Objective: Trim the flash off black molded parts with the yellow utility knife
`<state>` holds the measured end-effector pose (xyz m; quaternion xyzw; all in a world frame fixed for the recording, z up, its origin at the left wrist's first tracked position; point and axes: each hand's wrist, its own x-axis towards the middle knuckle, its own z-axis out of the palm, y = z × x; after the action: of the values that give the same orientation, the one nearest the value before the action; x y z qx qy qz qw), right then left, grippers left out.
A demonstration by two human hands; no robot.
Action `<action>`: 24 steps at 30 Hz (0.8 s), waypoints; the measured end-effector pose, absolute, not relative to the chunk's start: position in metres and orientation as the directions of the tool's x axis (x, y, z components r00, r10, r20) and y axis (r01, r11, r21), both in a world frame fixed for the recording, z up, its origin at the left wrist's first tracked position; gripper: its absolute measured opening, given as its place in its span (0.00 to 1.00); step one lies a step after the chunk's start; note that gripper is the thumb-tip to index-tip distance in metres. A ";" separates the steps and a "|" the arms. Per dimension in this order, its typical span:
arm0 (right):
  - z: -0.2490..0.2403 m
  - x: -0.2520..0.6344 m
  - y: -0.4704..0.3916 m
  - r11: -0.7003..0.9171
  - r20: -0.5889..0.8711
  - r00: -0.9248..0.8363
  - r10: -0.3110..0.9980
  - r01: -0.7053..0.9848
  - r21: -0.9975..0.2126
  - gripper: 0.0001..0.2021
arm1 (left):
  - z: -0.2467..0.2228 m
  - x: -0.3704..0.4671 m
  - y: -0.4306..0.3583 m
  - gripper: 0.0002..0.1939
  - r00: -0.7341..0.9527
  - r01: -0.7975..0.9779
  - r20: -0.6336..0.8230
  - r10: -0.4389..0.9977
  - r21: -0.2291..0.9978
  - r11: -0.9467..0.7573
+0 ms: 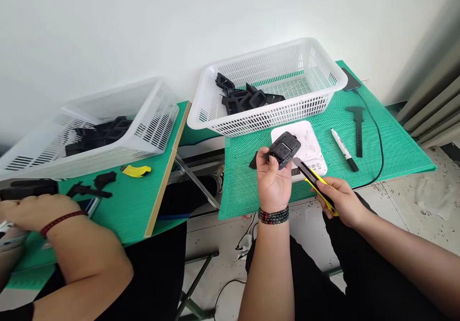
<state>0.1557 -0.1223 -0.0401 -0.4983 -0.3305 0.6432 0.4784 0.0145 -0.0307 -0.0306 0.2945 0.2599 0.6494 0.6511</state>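
My left hand (272, 179) holds a black plastic part (284, 149) up over the front of the green mat (395, 148). In my right hand (340, 197) is a yellow utility knife (316, 181), its blade tip touching the part's lower right edge. Just behind the part lies a small white scale (311, 144). A white basket (266, 115) holding several black parts (247, 99) stands at the back of the mat. A small black piece (253, 161) lies on the mat left of my left hand.
A white marker (344, 149), a black caliper (358, 129), a dark phone (351, 79) and a black cable (379, 139) lie on the right. At a second green table on the left, another person's hand (25, 212) works beside a white basket (108, 153), a yellow knife (136, 170) and black parts.
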 end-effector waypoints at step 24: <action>-0.040 0.156 -0.123 -0.323 -0.319 -0.060 0.946 -0.271 -0.907 0.24 | -0.030 0.016 -0.031 0.16 0.032 -0.715 0.043 0.999 0.699 -0.007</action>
<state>0.1559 -0.1235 -0.0404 -0.4969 -0.3398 0.6437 0.4725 0.0160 -0.0309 -0.0302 0.2853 0.2485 0.6497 0.6593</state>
